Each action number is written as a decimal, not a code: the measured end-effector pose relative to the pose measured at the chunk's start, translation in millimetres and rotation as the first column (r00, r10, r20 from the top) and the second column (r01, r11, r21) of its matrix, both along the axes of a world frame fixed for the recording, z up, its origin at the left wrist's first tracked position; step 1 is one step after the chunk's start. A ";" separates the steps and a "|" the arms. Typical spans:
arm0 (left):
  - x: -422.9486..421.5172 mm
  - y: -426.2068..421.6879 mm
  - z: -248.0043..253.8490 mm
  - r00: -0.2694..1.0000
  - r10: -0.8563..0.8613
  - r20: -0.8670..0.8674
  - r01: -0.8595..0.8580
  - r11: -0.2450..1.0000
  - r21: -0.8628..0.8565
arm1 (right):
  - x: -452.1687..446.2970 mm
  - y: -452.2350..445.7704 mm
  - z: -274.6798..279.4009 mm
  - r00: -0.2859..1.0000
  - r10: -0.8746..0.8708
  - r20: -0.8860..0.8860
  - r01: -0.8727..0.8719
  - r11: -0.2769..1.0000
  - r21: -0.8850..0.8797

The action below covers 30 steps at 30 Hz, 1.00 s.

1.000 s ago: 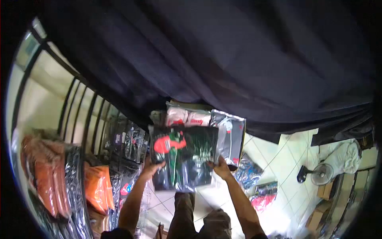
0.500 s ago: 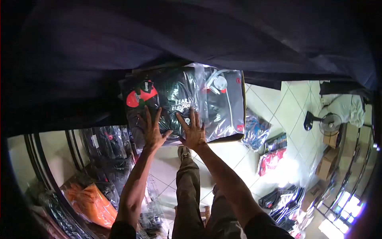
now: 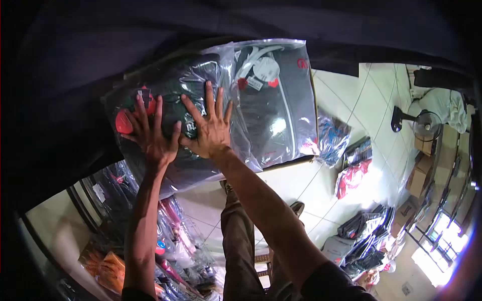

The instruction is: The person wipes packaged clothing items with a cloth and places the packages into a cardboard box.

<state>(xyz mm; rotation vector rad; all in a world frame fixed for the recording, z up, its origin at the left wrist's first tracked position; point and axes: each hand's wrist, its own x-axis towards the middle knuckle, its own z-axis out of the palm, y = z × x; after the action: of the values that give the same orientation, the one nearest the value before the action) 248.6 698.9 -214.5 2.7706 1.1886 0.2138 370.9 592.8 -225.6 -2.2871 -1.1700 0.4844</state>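
Observation:
A dark garment with a red print, folded in a clear plastic bag (image 3: 175, 173), lies on the left part of a box top. Both palms rest flat on it. My left hand (image 3: 153, 140) has its fingers spread near the red print. Just right of it, my right hand (image 3: 213, 131) presses with spread fingers and partly covers white lettering. Beside them lies a second bagged garment, dark grey with a pale round print (image 3: 261, 120). The box under the bags shows only as a thin edge at the front and right.
Dark cloth (image 3: 251, 20) hangs across the top. Bagged garments lie on the tiled floor (image 3: 351, 95) and in stacks at the lower left and lower right. A fan (image 3: 427, 125) and cardboard boxes (image 3: 419, 173) stand at the right. An orange bagged garment (image 3: 111, 271) is at lower left.
The bagged garment with the red print has come down from the air onto the box. My hands have gone from holding its sides to lying flat on top. The view has shifted closer.

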 end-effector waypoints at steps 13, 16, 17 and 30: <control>-89.1 -102.9 47.1 0.889 -0.427 -0.166 0.385 0.892 -0.236 | 72.5 -177.9 59.3 0.904 0.414 0.105 -0.357 0.868 -0.345; -117.1 -79.7 -22.6 0.888 -0.440 -0.135 0.450 0.891 0.062 | 87.3 -207.1 18.4 0.878 0.445 0.174 -0.273 0.766 -0.582; -115.6 -71.8 -31.5 0.887 -0.441 -0.134 0.454 0.886 0.092 | 94.6 -210.0 -6.1 0.789 0.483 0.381 -0.246 0.816 -0.523; -66.9 -28.4 13.9 0.889 -0.459 -0.012 0.458 0.888 -0.038 | 116.3 -178.5 -22.6 0.808 0.385 0.446 -0.270 0.914 -0.302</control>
<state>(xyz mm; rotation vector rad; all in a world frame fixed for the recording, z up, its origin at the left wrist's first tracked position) 181.7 670.5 -200.6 2.9249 0.4990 0.1152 487.2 414.4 -248.2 -2.4919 -1.8785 0.1422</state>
